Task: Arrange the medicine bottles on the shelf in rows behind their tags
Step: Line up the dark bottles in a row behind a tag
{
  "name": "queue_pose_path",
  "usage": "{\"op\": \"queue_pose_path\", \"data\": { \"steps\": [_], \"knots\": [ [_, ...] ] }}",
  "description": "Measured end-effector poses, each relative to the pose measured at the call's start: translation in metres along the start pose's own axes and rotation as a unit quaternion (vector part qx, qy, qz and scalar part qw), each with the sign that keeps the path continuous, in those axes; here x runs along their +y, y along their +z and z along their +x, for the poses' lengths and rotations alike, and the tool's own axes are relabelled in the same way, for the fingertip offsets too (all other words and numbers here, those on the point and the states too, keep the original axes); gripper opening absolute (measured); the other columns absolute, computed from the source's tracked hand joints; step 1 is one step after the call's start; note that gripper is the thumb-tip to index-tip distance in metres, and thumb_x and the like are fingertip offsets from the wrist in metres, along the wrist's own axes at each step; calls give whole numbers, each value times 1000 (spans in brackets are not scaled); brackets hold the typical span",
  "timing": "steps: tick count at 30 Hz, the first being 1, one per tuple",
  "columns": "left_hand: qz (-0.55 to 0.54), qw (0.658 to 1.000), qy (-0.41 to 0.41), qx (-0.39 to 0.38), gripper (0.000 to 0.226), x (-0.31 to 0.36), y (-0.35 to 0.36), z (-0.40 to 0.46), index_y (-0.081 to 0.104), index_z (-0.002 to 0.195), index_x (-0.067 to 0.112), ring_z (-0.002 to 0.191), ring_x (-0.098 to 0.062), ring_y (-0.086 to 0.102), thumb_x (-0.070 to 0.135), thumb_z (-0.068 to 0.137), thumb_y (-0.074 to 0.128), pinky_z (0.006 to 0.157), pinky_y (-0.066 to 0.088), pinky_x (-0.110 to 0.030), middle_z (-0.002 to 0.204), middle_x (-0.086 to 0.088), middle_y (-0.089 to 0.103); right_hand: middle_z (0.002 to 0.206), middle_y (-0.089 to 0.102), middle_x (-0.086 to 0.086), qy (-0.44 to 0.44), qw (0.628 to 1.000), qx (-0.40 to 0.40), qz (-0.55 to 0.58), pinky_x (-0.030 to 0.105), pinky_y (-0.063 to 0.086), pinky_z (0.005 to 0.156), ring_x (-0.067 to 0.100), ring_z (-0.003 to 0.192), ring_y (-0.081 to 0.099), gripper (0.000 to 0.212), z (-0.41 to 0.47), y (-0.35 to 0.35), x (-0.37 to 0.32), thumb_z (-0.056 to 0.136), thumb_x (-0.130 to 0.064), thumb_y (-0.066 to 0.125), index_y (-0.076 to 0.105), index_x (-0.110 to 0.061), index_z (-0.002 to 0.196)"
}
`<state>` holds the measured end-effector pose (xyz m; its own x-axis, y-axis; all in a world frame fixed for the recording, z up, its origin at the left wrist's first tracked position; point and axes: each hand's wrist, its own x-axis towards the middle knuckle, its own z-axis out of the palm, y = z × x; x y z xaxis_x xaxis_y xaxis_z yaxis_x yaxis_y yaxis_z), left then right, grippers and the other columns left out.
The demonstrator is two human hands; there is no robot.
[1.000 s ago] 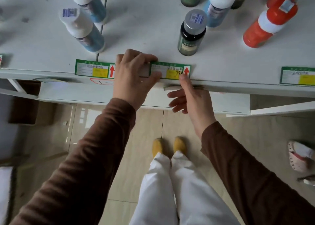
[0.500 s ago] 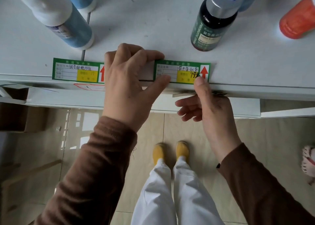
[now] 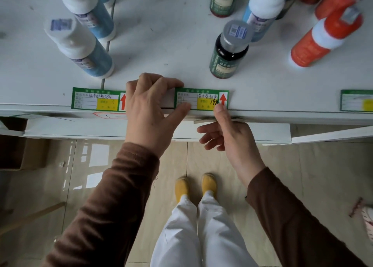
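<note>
A green and yellow price tag [image 3: 201,99] lies flat at the front edge of the white shelf [image 3: 171,44]. My left hand [image 3: 149,113] rests on the edge, index finger and thumb pinching the tag's left end. My right hand [image 3: 230,137] hangs below the edge, thumb pressed on the tag's lower right corner, fingers loose and apart. A dark green bottle [image 3: 228,54] with a grey cap stands just behind this tag. Two white-capped blue bottles [image 3: 80,48] stand behind the left tag [image 3: 96,99]. Orange bottles [image 3: 323,40] stand at the right.
A third tag [image 3: 357,101] sits at the far right edge. More green and blue bottles crowd the back right. A lower shelf [image 3: 60,127] juts out beneath, with a cardboard box [image 3: 20,151] on the floor at left. Another person's shoe [image 3: 367,220] shows at right.
Both hands stay on the middle tag. Only the view has shifted, closer half a second ago and back out now.
</note>
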<state>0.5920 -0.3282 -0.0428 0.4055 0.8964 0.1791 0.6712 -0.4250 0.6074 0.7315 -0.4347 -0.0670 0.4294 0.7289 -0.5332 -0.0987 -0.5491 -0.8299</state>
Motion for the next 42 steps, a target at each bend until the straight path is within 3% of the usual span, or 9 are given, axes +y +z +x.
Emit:
{"op": "queue_pose_path", "data": {
  "steps": [6,11,18,23,28,31,35,38,42],
  "knots": [
    [75,995,10,-61,37,10,-13,6,62,113,25,101,-23,41,38,79,66,84,33,-32,107,1,52,69,75,-2,72,983,-61,-155,30,46,68,12,61,71,88,-7,-21,-21,75,-90,27,77,-18,72],
    [84,986,22,-144,47,24,-36,24,56,124,24,111,-27,42,31,79,67,96,37,-36,120,-3,52,63,74,-1,63,953,-92,-283,33,56,74,20,61,73,71,-23,-52,-57,87,-70,41,75,-9,70],
    [16,983,49,-175,53,48,-53,65,55,126,20,118,-24,46,31,78,74,97,35,-31,126,-4,56,77,66,-5,-209,847,146,-466,33,52,65,21,72,63,30,-36,-85,-128,88,-50,60,59,-20,80],
    [-40,971,11,-234,65,60,-30,80,54,125,20,113,-20,54,35,69,82,97,44,-34,123,-1,60,130,49,3,-336,790,47,-511,40,52,79,23,93,61,46,-9,-79,-157,88,-26,67,49,-22,130],
    [-76,968,-3,-240,57,69,-2,91,58,116,19,98,-22,62,38,67,79,89,49,-36,108,0,68,135,48,-4,-338,750,-42,-567,28,40,78,21,108,57,51,20,-64,-167,89,-22,65,48,-30,136],
    [-148,958,-25,-244,46,66,-1,97,61,110,15,94,-20,63,28,71,80,90,50,-40,100,1,69,130,52,-1,-330,769,-52,-544,28,38,78,22,108,57,42,29,-65,-174,90,-22,63,52,-27,131],
    [-414,870,-74,-257,35,66,-34,113,59,114,3,88,-17,61,1,81,71,84,52,-34,99,-7,65,117,62,2,-317,879,-45,-353,28,54,77,14,94,62,37,29,-77,-210,92,-27,64,57,-21,127],
    [-540,797,-92,-255,22,74,-66,126,62,110,8,92,-19,63,10,88,62,88,53,-30,101,-9,66,98,68,1,-304,922,-43,-236,16,54,59,7,70,63,34,25,-79,-248,91,-35,66,63,-22,122],
    [-602,744,-114,-265,32,79,-93,133,61,119,6,106,-30,60,24,95,51,97,50,-36,119,-21,61,89,72,12,-302,939,-56,-153,30,54,64,14,63,61,36,24,-69,-281,86,-49,68,73,-19,106]
  ]
}}
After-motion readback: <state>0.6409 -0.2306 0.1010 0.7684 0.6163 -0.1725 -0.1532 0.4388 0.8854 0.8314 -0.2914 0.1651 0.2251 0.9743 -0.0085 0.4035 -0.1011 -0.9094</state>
